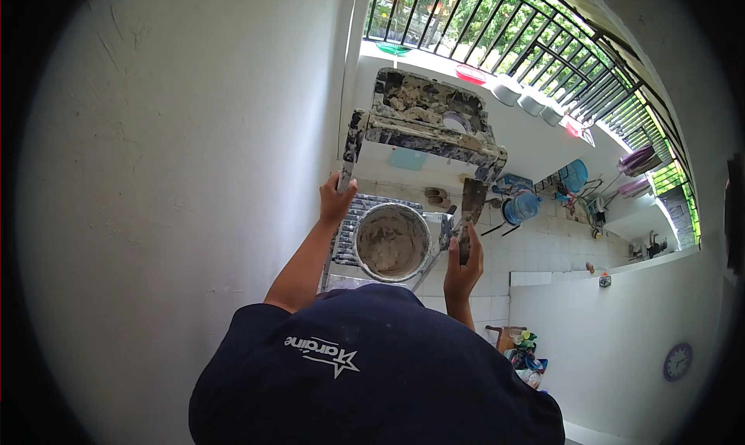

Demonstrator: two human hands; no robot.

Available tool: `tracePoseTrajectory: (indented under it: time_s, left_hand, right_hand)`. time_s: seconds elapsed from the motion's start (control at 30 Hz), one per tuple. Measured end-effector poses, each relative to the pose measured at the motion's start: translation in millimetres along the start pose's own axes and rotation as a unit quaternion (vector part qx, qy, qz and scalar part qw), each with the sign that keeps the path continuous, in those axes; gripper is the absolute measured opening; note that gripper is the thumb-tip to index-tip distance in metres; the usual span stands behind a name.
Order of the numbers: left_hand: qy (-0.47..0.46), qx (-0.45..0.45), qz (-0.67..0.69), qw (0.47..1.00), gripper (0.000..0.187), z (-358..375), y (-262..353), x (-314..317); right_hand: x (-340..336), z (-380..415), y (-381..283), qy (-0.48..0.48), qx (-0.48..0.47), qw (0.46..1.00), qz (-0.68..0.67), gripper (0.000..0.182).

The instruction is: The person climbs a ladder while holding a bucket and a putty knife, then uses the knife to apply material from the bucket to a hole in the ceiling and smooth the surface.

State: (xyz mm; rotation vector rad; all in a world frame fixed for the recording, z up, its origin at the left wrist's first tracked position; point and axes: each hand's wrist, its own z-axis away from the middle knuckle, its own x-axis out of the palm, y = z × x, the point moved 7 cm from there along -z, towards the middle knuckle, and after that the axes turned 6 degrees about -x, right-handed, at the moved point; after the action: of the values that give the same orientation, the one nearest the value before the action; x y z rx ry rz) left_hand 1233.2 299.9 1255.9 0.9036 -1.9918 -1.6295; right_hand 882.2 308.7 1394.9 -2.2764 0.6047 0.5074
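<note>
My left hand (pixel 336 200) is closed around the left side rail of a stepladder (pixel 351 146), whose frame is smeared with dried putty. My right hand (pixel 464 265) grips a putty knife (pixel 474 197), its broad, stained blade pointing up and away from me. Between my hands a round bucket (pixel 394 207) rests on a ladder step, with pale wet putty (pixel 388 247) inside. The ladder's top tray (pixel 431 138) lies beyond, crusted with putty and holding a whitish round item (pixel 456 122).
A white wall (pixel 194 150) rises close on my left. Far below is a tiled floor (pixel 497 266) with sandals (pixel 436 195) and a blue water jug (pixel 521 206). Black railings (pixel 481 18) run behind a ledge with basins and pots (pixel 507 90). A clock (pixel 678 361) hangs at right.
</note>
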Motion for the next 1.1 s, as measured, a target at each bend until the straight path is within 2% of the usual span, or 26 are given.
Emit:
tracePoseTrajectory:
  time_s: [0.13, 0.23, 0.27, 0.37, 0.4, 0.47, 0.5, 0.6, 0.8, 1.1]
  left_hand:
    - [-0.010, -0.018, 0.004, 1.000, 0.021, 1, 2, 0]
    - [-0.006, -0.011, 0.011, 1.000, 0.021, 3, 9, 1]
    - [0.000, 0.000, 0.016, 1.000, 0.021, 2, 11, 0]
    - [0.004, 0.020, 0.015, 1.000, 0.020, 1, 12, 0]
    - [-0.010, -0.003, 0.008, 1.000, 0.020, 3, 9, 0]
    - [-0.035, -0.047, -0.003, 0.998, 0.020, 2, 7, 0]
    - [-0.022, -0.032, -0.003, 0.999, 0.020, 1, 7, -1]
    - [0.005, 0.003, -0.004, 1.000, 0.021, 1, 9, 0]
    - [0.004, 0.004, -0.020, 1.000, 0.024, 1, 7, -2]
    - [-0.005, -0.017, -0.012, 1.000, 0.025, 0, 1, -1]
  right_hand:
    - [-27, -7, 14, 0.026, 0.127, 0.985, -0.114, 0.051]
    - [-45, -42, -3, 0.020, 0.088, 0.992, -0.089, 0.048]
    - [-50, -53, -3, 0.021, 0.027, 0.999, -0.035, 0.044]
    - [-54, -92, -28, -0.019, -0.056, 0.998, 0.034, 0.042]
    - [-54, -97, -26, -0.015, -0.044, 0.998, 0.032, 0.043]
    - [-50, -103, -13, -0.041, 0.093, 0.991, -0.086, 0.045]
    - [-47, -105, -7, -0.053, 0.161, 0.975, -0.145, 0.046]
    - [-41, -116, 0, -0.087, 0.242, 0.939, -0.227, 0.045]
    - [-36, -129, 3, -0.133, 0.307, 0.892, -0.305, 0.045]
    - [-64, -158, 6, -0.223, 0.340, 0.866, -0.292, 0.042]
